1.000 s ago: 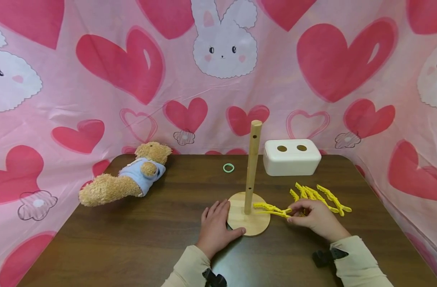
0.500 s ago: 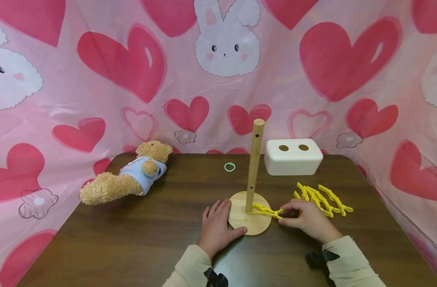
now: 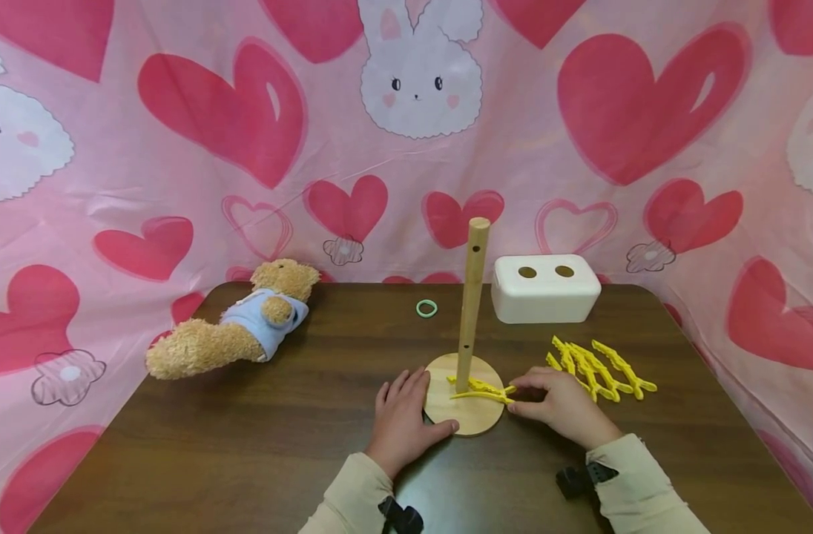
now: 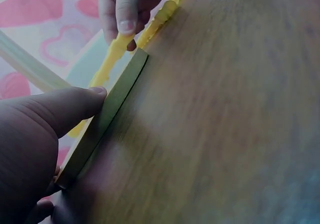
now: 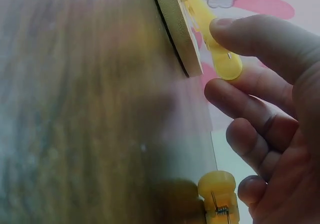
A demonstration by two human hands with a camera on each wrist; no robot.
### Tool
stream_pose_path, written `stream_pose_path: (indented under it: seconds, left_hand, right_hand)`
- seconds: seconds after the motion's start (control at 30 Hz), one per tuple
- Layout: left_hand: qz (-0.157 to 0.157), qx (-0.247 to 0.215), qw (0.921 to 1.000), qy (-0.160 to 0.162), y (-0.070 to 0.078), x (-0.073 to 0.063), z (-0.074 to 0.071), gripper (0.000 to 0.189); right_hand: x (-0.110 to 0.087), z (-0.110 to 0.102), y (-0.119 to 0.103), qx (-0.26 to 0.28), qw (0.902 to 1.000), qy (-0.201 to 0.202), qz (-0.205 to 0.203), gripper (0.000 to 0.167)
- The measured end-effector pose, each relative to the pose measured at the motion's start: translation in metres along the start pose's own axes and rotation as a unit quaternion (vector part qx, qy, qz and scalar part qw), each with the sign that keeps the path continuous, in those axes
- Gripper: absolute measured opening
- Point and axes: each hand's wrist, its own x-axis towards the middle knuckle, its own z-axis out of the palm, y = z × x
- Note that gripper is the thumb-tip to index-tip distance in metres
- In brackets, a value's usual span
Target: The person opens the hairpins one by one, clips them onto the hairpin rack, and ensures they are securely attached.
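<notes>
Centrally, the stand (image 3: 469, 311) rises upright; at its left, the left hand (image 3: 403, 423) rests straight-fingered on the base (image 3: 476, 421); at its right, the right hand (image 3: 561, 404) pinches a yellow clip (image 3: 489, 395) reaching left over the base, jaws astride the post (image 3: 470, 297).

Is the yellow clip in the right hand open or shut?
Open: in the head view, the yellow clip is spread, one side passing behind the wooden post, the other in front.

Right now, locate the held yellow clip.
Head view, right of centre: the yellow clip straddles the wooden post above its base, pinched by the right hand.
</notes>
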Motion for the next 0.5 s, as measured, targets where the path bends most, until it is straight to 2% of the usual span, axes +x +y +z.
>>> stream_pose_path:
  seconds: [0.5]
  left_hand:
    - [-0.004, 0.002, 1.0, -0.006, 0.0025, 0.0, -0.0013, 0.093]
  right_hand:
    - [0.0017, 0.0016, -0.0042, -0.006, 1.0, -0.003, 0.007, 0.029]
